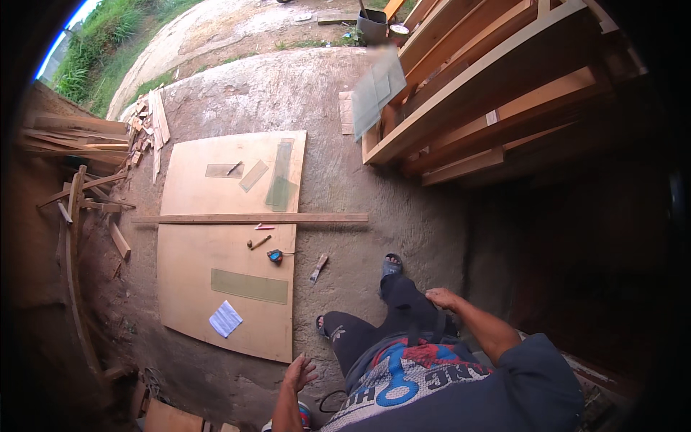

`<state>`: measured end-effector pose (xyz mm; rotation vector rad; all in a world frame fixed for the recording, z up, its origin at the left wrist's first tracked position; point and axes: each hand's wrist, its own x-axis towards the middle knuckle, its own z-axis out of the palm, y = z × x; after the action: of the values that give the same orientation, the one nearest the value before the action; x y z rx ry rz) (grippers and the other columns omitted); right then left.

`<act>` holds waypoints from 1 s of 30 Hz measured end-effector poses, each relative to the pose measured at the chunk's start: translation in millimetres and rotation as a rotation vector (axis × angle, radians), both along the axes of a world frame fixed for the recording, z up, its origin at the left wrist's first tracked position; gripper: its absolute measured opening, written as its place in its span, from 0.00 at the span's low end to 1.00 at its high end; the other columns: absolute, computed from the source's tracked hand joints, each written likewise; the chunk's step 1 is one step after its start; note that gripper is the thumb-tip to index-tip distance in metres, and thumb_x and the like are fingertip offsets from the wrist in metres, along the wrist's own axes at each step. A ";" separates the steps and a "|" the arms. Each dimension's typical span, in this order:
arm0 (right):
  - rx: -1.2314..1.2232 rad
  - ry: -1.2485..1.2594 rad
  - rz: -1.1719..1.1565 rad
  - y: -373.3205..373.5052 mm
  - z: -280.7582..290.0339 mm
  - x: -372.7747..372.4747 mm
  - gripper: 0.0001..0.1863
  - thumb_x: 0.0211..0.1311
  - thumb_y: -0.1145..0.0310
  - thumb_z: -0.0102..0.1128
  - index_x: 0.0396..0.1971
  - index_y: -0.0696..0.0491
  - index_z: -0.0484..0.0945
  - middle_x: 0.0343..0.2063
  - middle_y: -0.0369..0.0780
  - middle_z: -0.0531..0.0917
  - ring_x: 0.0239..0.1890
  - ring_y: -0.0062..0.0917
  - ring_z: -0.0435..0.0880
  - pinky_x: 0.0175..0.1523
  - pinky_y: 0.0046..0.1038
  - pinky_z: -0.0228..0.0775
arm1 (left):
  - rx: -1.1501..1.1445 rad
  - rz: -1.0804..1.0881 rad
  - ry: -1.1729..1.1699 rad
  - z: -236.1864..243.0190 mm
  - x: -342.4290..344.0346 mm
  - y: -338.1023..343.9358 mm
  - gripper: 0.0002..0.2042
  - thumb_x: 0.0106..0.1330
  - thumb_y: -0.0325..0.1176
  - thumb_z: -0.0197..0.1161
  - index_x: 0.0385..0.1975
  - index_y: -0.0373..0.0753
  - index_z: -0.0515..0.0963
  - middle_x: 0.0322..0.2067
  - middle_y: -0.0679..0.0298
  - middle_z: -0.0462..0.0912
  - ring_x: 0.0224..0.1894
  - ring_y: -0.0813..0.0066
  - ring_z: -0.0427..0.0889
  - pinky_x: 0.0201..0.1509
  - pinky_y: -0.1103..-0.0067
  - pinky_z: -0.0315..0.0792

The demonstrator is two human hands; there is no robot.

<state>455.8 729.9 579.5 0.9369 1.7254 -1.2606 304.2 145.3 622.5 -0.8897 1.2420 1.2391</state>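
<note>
My left hand [299, 372] is low in the head view beside the plywood board [187, 281], fingers apart and empty. My right hand [441, 299] rests by my right thigh, fingers curled; what they hold, if anything, is unclear. A long wooden batten [331, 217] lies across the board. Green-tinted glass strips [248, 286] lie on it, with a lined paper [225, 319], a blue tape measure [275, 255], a small brass-coloured tool [257, 243] and a pink pen [263, 227]. A scraper-like tool [319, 268] lies on the concrete to the board's right.
Wooden frames [475, 86] stand at upper right, glass panes [378, 90] leaning on them. Offcuts and planks [75, 137] are piled along the left side, more wood [173, 416] at bottom left. A grey bucket [372, 25] stands at the back; grass [93, 72] borders the slab.
</note>
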 end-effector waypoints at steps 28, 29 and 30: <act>0.346 0.057 0.239 169.5 3.8 -313.4 0.25 0.66 0.54 0.49 0.54 0.51 0.83 0.52 0.51 0.84 0.59 0.46 0.81 0.65 0.43 0.71 | -0.246 0.203 0.008 27.5 -75.7 297.7 0.26 0.76 0.46 0.59 0.66 0.35 0.73 0.54 0.60 0.83 0.53 0.71 0.82 0.62 0.73 0.73; 0.332 0.104 0.268 180.5 2.2 -328.3 0.25 0.66 0.54 0.49 0.54 0.52 0.83 0.53 0.51 0.84 0.59 0.46 0.81 0.65 0.43 0.70 | -0.297 0.169 0.023 31.1 -77.5 312.9 0.25 0.76 0.46 0.59 0.66 0.35 0.73 0.56 0.59 0.83 0.54 0.71 0.82 0.63 0.73 0.73; 0.317 0.130 0.301 192.4 1.7 -344.5 0.25 0.66 0.54 0.49 0.54 0.53 0.83 0.53 0.51 0.84 0.59 0.47 0.80 0.66 0.43 0.70 | -0.305 0.193 -0.013 36.4 -78.5 328.8 0.25 0.77 0.45 0.58 0.66 0.35 0.73 0.56 0.60 0.83 0.54 0.71 0.82 0.63 0.73 0.73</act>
<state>111.3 922.4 581.3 0.7436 2.1206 -0.8838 225.7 474.0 659.0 -1.2621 1.3826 1.2086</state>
